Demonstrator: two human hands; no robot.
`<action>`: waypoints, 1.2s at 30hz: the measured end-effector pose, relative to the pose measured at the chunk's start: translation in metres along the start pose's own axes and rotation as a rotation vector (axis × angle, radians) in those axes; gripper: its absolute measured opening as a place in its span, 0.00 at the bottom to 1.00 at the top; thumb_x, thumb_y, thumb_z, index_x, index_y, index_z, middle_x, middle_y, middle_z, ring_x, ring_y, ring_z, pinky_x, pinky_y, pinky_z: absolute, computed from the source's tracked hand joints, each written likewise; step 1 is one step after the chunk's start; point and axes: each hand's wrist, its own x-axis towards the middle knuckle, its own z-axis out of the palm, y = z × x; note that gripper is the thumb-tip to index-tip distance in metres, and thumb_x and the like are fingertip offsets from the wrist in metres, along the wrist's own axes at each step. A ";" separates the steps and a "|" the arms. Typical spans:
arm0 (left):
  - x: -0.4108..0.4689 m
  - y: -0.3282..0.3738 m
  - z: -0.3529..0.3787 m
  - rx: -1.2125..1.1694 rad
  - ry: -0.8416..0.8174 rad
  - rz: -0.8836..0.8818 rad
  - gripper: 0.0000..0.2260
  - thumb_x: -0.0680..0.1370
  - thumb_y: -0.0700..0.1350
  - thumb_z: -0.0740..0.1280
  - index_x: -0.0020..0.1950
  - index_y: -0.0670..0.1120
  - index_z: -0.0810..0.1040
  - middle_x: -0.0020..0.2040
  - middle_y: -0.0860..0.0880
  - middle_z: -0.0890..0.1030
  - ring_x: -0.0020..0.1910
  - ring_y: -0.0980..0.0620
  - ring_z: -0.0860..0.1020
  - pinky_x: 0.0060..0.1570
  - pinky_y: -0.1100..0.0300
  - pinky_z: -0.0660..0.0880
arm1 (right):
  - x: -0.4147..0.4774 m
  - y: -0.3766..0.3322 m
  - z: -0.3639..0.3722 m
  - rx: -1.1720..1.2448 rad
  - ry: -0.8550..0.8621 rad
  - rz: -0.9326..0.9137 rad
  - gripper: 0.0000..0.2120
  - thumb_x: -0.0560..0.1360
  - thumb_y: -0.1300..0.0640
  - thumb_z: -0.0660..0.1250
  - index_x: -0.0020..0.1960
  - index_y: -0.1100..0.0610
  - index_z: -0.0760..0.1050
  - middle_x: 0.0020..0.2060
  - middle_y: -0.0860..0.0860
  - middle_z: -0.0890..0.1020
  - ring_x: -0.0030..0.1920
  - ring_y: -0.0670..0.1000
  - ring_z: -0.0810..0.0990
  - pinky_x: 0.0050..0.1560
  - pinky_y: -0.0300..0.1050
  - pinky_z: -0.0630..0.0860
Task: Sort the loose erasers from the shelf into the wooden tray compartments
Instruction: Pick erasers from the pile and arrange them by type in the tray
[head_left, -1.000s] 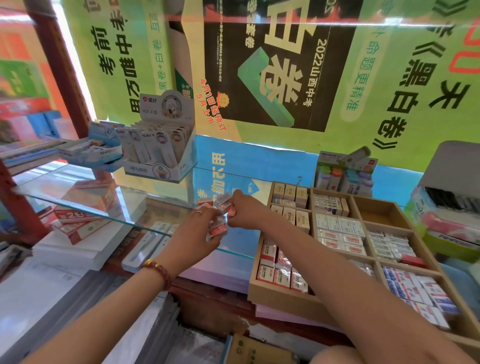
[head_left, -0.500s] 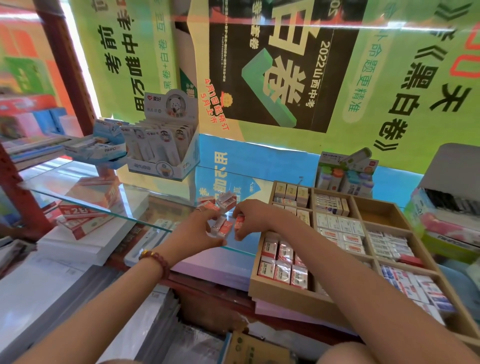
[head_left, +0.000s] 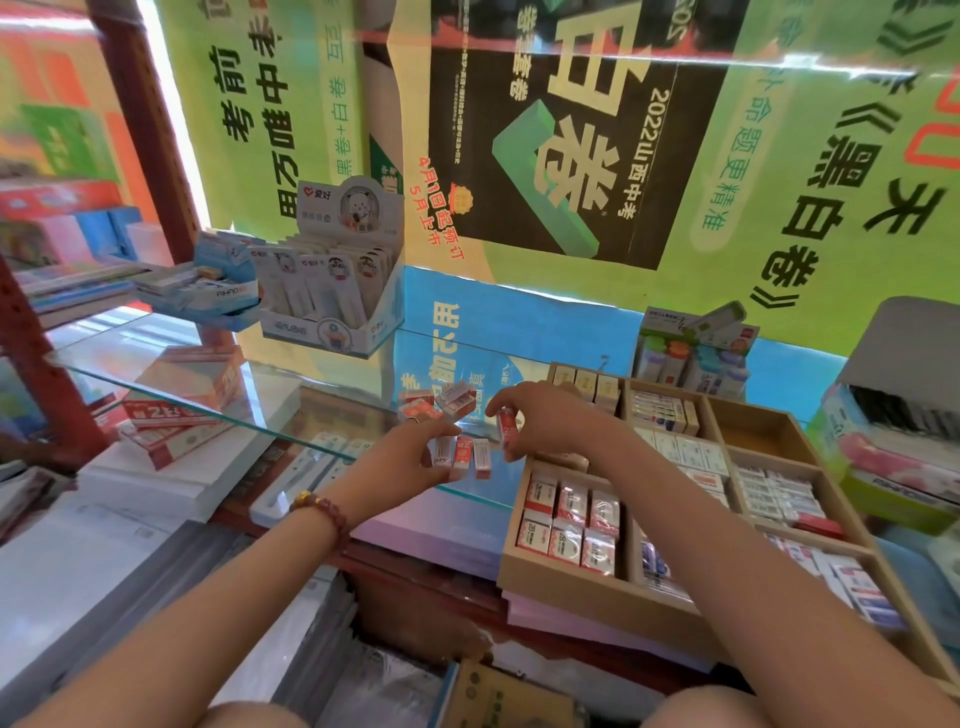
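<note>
Head view: small red-and-white wrapped erasers (head_left: 463, 453)

One wooden tray (head_left: 571, 590), three erasers (head_left: 462, 451) in a row (others piled behind, uncountable), two hands (head_left: 410, 462).

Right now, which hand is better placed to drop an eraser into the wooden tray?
Right. The right hand pinches an eraser beside the wooden tray; the left hand, holding several erasers, sits farther from it.
</note>
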 end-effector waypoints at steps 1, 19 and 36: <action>0.000 0.000 0.000 0.003 0.007 0.001 0.22 0.73 0.50 0.71 0.67 0.52 0.72 0.66 0.55 0.73 0.42 0.58 0.74 0.43 0.65 0.69 | 0.000 -0.002 0.003 -0.048 -0.003 -0.001 0.28 0.70 0.52 0.74 0.68 0.48 0.69 0.64 0.48 0.74 0.65 0.52 0.70 0.62 0.48 0.65; 0.005 0.004 0.008 0.184 0.176 0.049 0.14 0.79 0.57 0.55 0.53 0.55 0.78 0.49 0.56 0.79 0.54 0.56 0.74 0.59 0.57 0.57 | 0.005 0.003 0.010 0.140 -0.098 0.011 0.34 0.66 0.47 0.77 0.68 0.50 0.68 0.63 0.48 0.75 0.63 0.50 0.71 0.54 0.44 0.64; 0.028 0.005 0.031 0.074 0.346 -0.067 0.07 0.78 0.44 0.63 0.53 0.45 0.78 0.53 0.45 0.79 0.57 0.43 0.72 0.56 0.48 0.69 | 0.008 -0.007 0.022 -0.053 -0.004 -0.053 0.22 0.71 0.42 0.71 0.60 0.50 0.75 0.59 0.48 0.78 0.65 0.50 0.70 0.70 0.57 0.50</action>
